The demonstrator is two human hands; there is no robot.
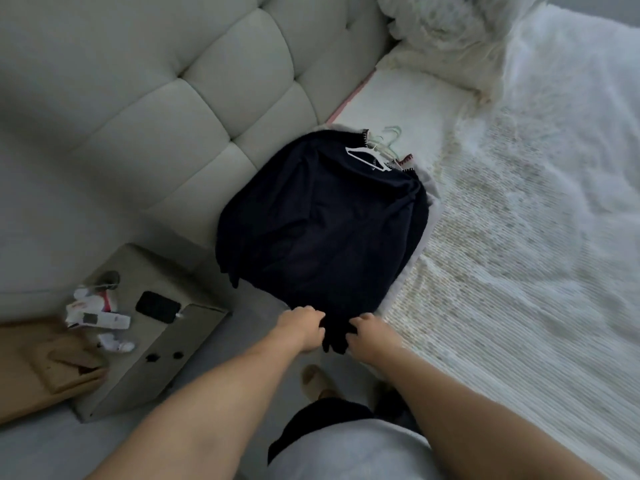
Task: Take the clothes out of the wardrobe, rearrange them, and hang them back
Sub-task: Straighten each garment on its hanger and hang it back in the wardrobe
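A dark navy garment (322, 223) lies spread on the corner of the bed, on top of a pile of other clothes. A white hanger (369, 157) sticks out at its collar, with pale hangers (389, 138) behind it. My left hand (303, 325) grips the garment's lower hem on the left. My right hand (367, 336) grips the same hem on the right, and a bunch of dark cloth hangs between the two hands. The wardrobe is out of view.
The bed (519, 237) with a white ribbed cover fills the right side; fluffy pillows (446, 32) lie at its head. A tufted headboard (207, 81) stands behind. A grey bedside box (180, 341) carries a black phone (157, 306) and small packets (97, 315). A slippered foot (317, 381) stands below.
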